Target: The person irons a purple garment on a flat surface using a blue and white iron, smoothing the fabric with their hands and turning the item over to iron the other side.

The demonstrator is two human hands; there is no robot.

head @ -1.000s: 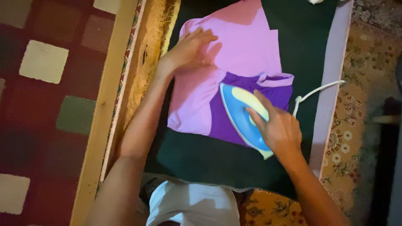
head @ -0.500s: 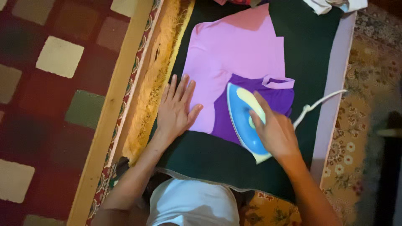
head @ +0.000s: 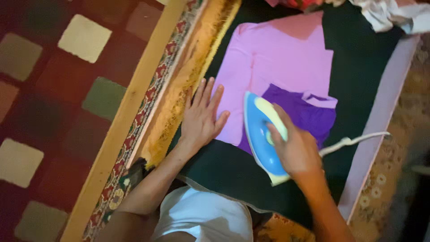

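Ironing is going on: the right hand [head: 298,150] is gripping the iron [head: 262,134] on the purple cloth [head: 273,67], at 5 o'clock. The left hand [head: 201,116], fingers spread, is pressing the 7 o'clock edge; keeping it clear seems wise.

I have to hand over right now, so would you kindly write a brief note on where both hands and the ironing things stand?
Left hand: flat, fingers spread, pressing the near left edge of the pink garment on the dark green cloth.
Right hand: gripping the handle of the blue iron, which sits sole-down over the garment's near edge and purple part; its white cord trails right.
Done: the pink part lies flat and looks smooth.
Left: the purple part beside the iron shows a folded edge.
Crumpled laundry lies at the far right corner.
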